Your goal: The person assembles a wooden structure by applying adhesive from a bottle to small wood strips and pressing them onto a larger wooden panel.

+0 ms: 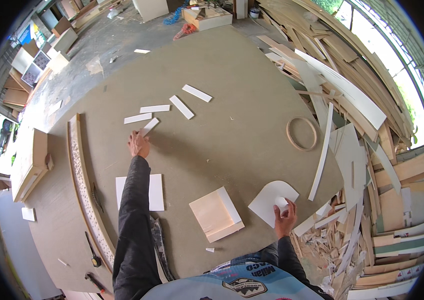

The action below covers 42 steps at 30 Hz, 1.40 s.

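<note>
My left hand point(139, 144) reaches out to the left middle of the board, its fingers closed on the near end of a short white strip point(150, 126). Several similar strips lie just beyond, among them one flat white strip point(155, 108) and one slanted strip point(181, 107). At lower right, my right hand point(285, 218) is closed on a small white piece point(281, 202) whose exact kind is unclear. Beneath it lies a white panel point(267, 196) with one rounded end. Between my arms sits a square wooden piece point(214, 212) with pale strips along two edges.
A white rectangular panel point(156, 192) lies partly under my left forearm. Left of it are a long curved wooden piece point(83, 175), a screwdriver point(93, 255) and a box point(31, 162). A wooden ring point(302, 133) rests at right, before stacked offcuts point(352, 65).
</note>
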### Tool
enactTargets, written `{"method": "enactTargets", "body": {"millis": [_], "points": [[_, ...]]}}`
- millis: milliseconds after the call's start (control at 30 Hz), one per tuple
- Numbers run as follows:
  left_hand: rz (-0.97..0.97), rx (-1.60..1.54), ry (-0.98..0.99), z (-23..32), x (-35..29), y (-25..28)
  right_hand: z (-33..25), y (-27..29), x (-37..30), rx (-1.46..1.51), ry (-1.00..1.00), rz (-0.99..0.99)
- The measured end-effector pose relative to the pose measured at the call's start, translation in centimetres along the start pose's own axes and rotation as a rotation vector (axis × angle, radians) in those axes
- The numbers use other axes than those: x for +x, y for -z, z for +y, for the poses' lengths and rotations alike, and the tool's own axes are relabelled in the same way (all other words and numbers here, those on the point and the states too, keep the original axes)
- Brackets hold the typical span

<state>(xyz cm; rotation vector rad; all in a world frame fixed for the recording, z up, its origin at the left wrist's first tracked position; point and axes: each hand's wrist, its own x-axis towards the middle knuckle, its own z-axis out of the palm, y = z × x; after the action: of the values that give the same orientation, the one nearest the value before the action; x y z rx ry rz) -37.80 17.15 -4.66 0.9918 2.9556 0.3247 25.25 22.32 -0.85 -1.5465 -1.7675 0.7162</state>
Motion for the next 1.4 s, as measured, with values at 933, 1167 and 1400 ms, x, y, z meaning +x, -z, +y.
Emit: {"method": "enactTargets", "body": {"millis": [933,1167,1400], "points": [[-0.182,-0.645,-0.359,6.6,-38.6,6.4,-4.0,-1.0,-8.0,0.197,0.487,-0.883],[-0.228,-0.624,-0.325,7.2,-38.8,5.5,-5.7,-2.4,-8.2,0.058,0.681,-0.963],[-0.202,-0.590,-0.367,7.0,-38.9,5.2,-5.9,-2.5,-8.8,0.018,0.697,-0.935]]}}
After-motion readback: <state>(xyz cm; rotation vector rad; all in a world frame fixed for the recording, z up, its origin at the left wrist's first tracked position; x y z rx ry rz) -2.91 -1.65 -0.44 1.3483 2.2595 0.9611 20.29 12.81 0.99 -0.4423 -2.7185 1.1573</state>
